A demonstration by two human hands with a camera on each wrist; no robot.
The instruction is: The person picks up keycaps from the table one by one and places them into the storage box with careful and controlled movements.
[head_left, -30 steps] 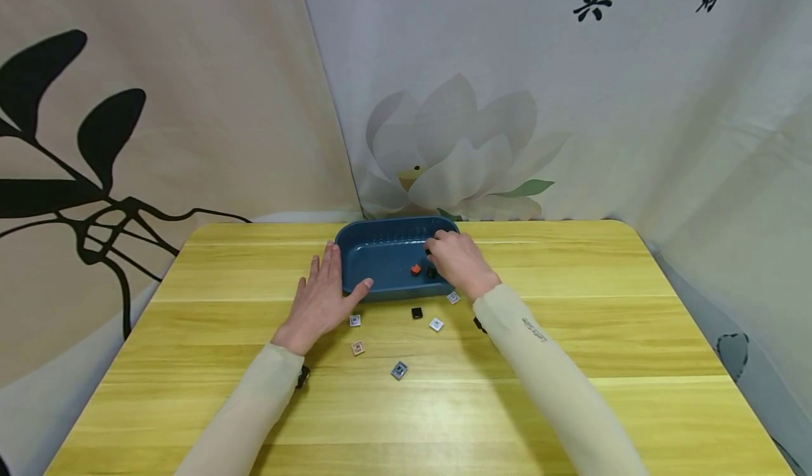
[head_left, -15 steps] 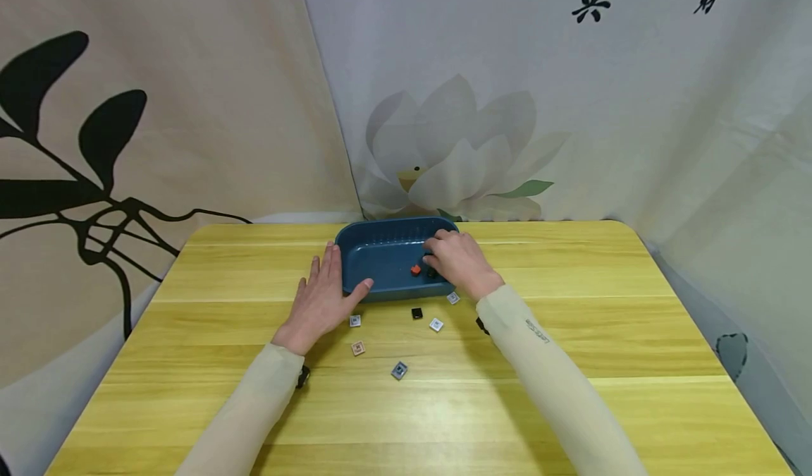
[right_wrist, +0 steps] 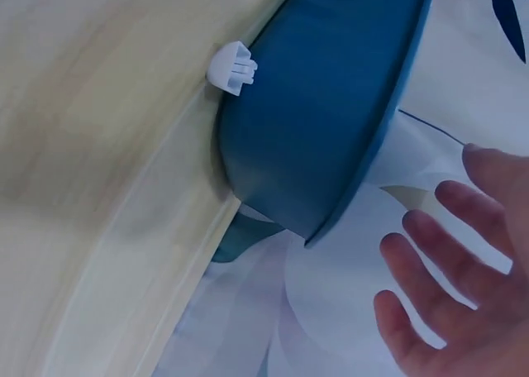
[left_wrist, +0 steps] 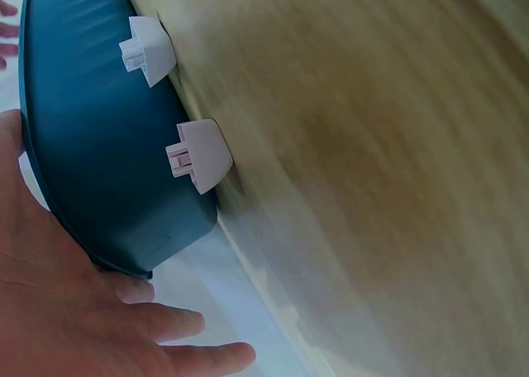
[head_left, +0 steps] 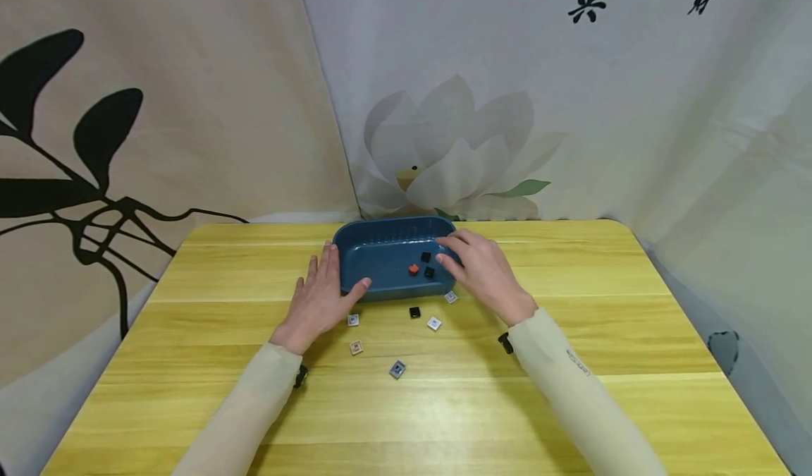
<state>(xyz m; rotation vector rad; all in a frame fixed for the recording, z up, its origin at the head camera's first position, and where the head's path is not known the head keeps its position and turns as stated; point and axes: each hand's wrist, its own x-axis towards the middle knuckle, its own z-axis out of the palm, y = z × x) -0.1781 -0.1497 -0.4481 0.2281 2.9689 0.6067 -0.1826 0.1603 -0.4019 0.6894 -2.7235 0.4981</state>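
Note:
A dark blue rectangular tray (head_left: 374, 257) stands at the table's far edge. Inside it, toward the right, lie a red keycap (head_left: 414, 269) and two black ones, the upper black keycap (head_left: 426, 257) farther back. My left hand (head_left: 314, 310) rests against the tray's left end with its fingers extended and thumb at the front rim. Over the right end hovers my right hand (head_left: 485, 268), thumb and fingers apart, holding nothing. The right wrist view shows its fingers spread beside the tray wall (right_wrist: 331, 104). A white keycap (right_wrist: 229, 69) lies stem-up at the tray's foot.
In front of the tray several keycaps are scattered on the wooden table (head_left: 457, 419): a black keycap (head_left: 415, 312), a white keycap (head_left: 434, 324), a beige keycap (head_left: 356, 348) and a grey-blue keycap (head_left: 397, 369) nearest me. A printed curtain (head_left: 254, 109) hangs behind.
The right hand has let go of a black keycap, which now lies in the tray, and has drawn back to the right with its fingers parted. The left hand stays put.

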